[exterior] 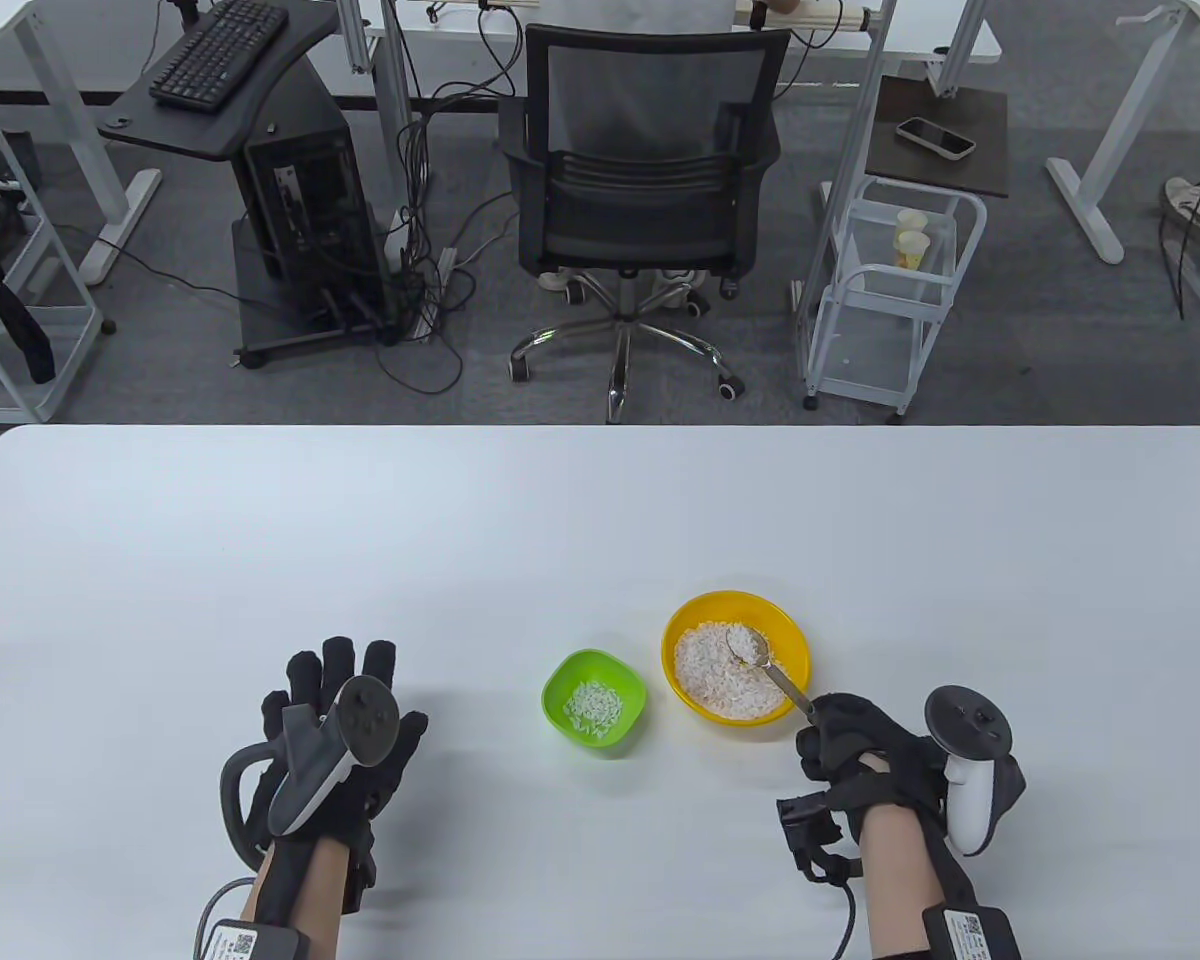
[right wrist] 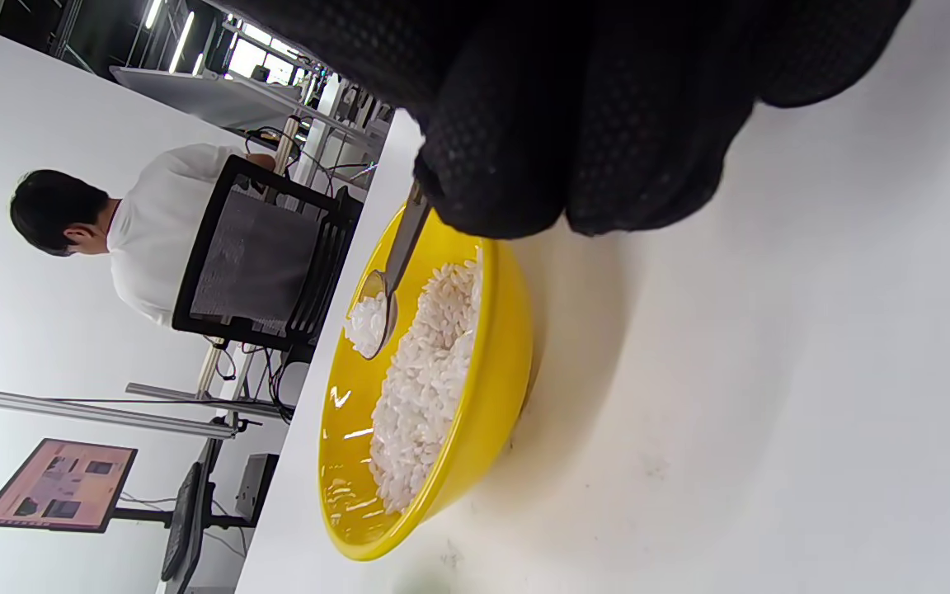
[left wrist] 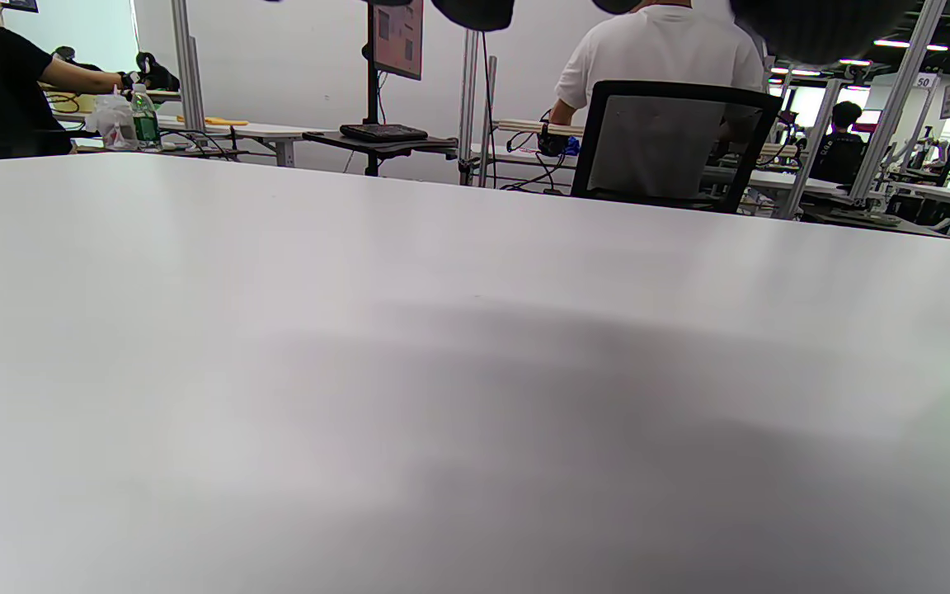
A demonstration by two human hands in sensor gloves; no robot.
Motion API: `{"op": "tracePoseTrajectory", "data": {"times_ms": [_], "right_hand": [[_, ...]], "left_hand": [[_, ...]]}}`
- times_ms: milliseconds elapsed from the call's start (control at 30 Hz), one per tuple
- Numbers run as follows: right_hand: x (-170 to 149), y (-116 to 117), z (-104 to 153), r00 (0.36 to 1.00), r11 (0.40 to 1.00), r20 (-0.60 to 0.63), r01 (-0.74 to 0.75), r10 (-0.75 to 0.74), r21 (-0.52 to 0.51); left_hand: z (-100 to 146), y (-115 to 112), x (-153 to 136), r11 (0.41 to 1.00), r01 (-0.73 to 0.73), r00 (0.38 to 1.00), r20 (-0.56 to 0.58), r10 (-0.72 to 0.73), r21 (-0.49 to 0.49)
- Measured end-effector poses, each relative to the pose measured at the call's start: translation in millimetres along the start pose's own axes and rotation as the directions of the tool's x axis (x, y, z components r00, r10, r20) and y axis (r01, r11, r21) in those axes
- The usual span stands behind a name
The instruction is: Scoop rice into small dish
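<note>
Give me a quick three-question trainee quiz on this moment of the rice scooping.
1. True or false: the spoon holds rice over the yellow bowl.
2. Which hand holds the spoon? A) left hand B) right hand
3. Fill in: the green dish sits to the ____ of the yellow bowl in the table view.

Key: 1 true; 2 B; 3 left.
</note>
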State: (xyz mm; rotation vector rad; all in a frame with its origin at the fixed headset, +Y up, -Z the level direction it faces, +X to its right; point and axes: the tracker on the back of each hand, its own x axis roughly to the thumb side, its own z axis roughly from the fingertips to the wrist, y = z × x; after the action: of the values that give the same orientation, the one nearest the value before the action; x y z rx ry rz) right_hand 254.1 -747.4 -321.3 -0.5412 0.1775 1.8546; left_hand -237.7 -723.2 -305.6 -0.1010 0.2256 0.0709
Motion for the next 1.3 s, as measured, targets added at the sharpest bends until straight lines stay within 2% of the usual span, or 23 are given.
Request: {"op": "tracePoseTrajectory", "data": {"times_ms": [333,567,833,900,967,1167,1300], "right_hand": [[14,31,16,0.994,0.981,0.11,-0.006,-0.016,0.194],[17,63,28,0.974,0.963,0.193,-0.163,0.122,0.213],[19,80,35,0.934,0.947,0.269,-0.282,0.234,0.156],[21,83,38,0.907,0.938,0.318,-0.325,0.275,0.117],[25,87,43,0.848,0.914,0.385,-0.405,0.364,0.027],[29,100,54,0.76,0.88,0.48,-0.471,0.438,-0.057],[30,112,60,0.666,0.83,0.528,-0.536,0.526,-0.151]], "left_hand": [[1,1,0,1.0,-0.004,1.0,0.001,0.004,-0.003],[0,0,2,1.0,0.007,1.0,0.005,-0.007,-0.009],[1,-1,4,1.0,0.013,1.0,0.009,-0.013,-0.013],[1,-1,5,1.0,0.023,1.0,0.008,-0.023,-0.018],[2,-1,7,0.999,0.029,1.0,0.008,-0.029,-0.021],[0,-4,9,0.998,0.049,0.999,0.007,-0.049,-0.032],[1,-4,10,0.999,0.045,0.999,0.013,-0.045,-0.029]]}}
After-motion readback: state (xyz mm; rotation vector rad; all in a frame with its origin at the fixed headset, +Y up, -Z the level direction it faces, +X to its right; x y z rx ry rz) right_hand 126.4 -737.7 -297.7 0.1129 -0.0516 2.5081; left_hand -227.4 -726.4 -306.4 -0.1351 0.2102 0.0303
